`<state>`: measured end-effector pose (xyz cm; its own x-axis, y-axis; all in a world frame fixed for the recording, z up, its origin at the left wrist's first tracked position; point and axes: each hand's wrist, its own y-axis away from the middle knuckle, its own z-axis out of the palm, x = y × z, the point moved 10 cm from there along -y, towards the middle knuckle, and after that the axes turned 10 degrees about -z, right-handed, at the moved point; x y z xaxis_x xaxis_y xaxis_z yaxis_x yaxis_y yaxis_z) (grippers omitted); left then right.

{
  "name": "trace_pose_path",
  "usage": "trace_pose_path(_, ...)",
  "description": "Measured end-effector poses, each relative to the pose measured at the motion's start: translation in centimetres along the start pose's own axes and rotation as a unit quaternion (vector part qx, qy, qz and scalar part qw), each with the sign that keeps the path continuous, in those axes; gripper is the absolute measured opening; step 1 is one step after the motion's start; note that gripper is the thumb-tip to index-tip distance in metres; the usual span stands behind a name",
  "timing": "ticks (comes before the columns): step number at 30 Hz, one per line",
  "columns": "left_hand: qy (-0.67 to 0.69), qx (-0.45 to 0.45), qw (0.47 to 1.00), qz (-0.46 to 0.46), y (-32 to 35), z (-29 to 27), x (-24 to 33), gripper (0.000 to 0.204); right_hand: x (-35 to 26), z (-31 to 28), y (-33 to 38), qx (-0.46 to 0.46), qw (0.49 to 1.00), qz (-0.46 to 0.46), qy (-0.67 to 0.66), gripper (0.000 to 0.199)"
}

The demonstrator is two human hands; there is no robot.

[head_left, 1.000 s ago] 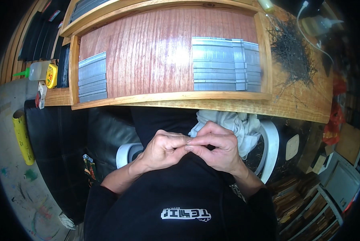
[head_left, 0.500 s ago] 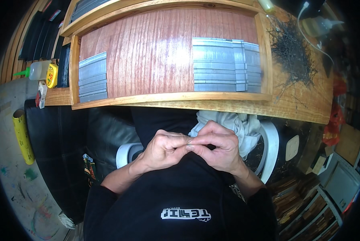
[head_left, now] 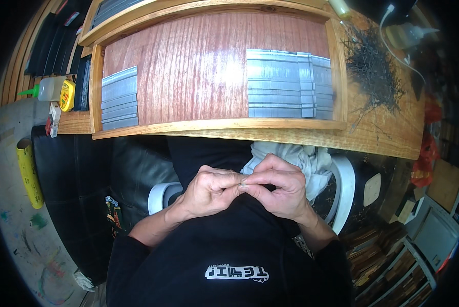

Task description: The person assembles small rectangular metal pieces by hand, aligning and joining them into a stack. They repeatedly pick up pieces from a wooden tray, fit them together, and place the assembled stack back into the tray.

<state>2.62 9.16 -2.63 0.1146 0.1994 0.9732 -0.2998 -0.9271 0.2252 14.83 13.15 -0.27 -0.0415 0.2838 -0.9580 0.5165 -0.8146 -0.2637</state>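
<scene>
In front of my body, my left hand (head_left: 212,189) and my right hand (head_left: 280,187) meet, thumbs and forefingers pinched together. Whatever lies between the fingertips is hidden or too small to name. Beyond them on the table lies a shallow wooden tray (head_left: 219,125) with a reddish wood-grain bottom. Grey flat strips (head_left: 273,84) are stacked in rows at its right side, and a smaller stack of grey strips (head_left: 119,100) fills its lower left corner. Neither hand touches the tray. A whitish cloth (head_left: 316,166) is bunched just beyond my right hand.
On the table's right lies a tangled heap of thin dark pieces (head_left: 373,71), near a squeeze bottle (head_left: 406,35) and a white cable (head_left: 385,30). At left stand a green-tipped bottle (head_left: 50,89) and a yellow container (head_left: 67,95). A yellow roll (head_left: 30,176) is beside the black seat (head_left: 71,194).
Both hands keep the same pinched pose, with barely any shift. Nothing on the table has moved visibly apart from a very slight shift of the whole view.
</scene>
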Motion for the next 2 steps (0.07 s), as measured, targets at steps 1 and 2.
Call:
trace_pose_path(1, 0.002, 0.0, 1.0, -0.001, -0.01, 0.0, 0.01, 0.023, -0.02, 0.0, 0.02, 0.0, 1.0, -0.003, 0.0, 0.016)
trace_pose_path(2, 0.002, 0.0, 1.0, -0.001, -0.02, -0.01, 0.02, 0.023, 0.03, 0.01, 0.08, 0.0, 1.0, -0.005, 0.0, 0.016)
